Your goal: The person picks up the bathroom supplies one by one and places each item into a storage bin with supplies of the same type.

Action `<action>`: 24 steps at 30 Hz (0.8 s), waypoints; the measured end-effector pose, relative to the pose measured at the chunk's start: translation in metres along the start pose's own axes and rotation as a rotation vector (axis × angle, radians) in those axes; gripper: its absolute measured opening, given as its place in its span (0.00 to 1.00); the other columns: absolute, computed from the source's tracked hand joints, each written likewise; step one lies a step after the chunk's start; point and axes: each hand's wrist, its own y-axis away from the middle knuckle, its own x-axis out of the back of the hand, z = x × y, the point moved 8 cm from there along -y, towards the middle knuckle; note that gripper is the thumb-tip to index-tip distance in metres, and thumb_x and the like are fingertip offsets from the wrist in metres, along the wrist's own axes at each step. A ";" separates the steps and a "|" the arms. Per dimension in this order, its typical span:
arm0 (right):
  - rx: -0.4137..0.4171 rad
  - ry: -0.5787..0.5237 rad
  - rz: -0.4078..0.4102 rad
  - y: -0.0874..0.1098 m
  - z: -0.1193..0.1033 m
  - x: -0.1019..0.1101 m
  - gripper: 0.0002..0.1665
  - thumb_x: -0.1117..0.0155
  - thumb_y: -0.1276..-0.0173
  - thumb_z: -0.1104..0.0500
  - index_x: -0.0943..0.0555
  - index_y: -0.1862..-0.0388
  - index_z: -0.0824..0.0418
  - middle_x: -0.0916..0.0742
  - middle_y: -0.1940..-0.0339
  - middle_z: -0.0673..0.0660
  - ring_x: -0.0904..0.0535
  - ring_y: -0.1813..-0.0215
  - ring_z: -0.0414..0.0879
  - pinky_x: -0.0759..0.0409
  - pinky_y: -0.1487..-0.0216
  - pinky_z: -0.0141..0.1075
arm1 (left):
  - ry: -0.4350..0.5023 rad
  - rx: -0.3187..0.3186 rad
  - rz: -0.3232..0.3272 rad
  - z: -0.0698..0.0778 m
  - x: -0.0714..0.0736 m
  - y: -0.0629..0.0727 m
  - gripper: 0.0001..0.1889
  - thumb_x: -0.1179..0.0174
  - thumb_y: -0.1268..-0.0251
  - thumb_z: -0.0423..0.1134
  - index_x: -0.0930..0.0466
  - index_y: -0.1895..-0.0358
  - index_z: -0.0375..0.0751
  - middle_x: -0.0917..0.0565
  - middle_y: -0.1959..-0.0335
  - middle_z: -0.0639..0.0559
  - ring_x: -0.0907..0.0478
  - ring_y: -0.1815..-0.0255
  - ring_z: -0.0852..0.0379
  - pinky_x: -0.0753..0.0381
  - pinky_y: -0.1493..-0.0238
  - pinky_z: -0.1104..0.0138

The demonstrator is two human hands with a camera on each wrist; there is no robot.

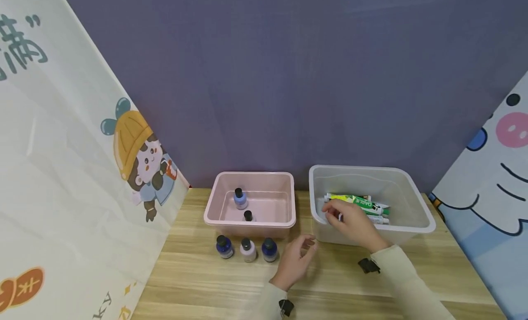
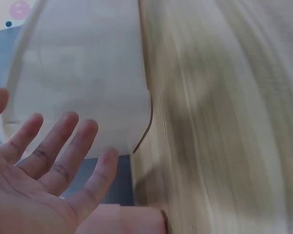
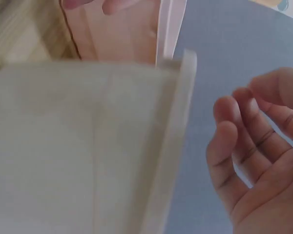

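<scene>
My right hand (image 1: 350, 219) hovers over the near left part of the white bin (image 1: 371, 168), its fingers loosely bent and nothing between them. In that bin lie several toothpaste tubes (image 1: 365, 203), one green and yellow, partly hidden by the hand. Low over the table, in front of the gap between the two bins, is my left hand (image 1: 294, 260). Its empty fingers (image 2: 78, 146) spread before the white bin's wall in the left wrist view. Just left of it stand a dark blue bottle (image 1: 269, 250), a pale bottle (image 1: 248, 250) and another dark blue bottle (image 1: 224, 246), all black-capped.
A pink bin (image 1: 280, 224) stands left of the white one, holding a light blue bottle (image 1: 240, 199) and another black-capped bottle (image 1: 248, 216) half hidden by the front wall. Behind both bins rises a blue-grey backdrop (image 1: 264, 81). Printed sheets flank the wooden table (image 1: 185, 283).
</scene>
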 end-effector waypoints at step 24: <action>-0.300 -0.123 -0.066 0.005 -0.022 -0.092 0.26 0.33 0.27 0.53 0.24 0.33 0.58 0.11 0.53 0.54 0.15 0.59 0.39 0.14 0.55 0.34 | -0.050 -0.132 0.604 0.000 0.138 0.085 0.10 0.33 0.37 0.26 0.14 0.59 0.48 0.12 0.67 0.57 0.18 0.68 0.63 0.18 0.65 0.70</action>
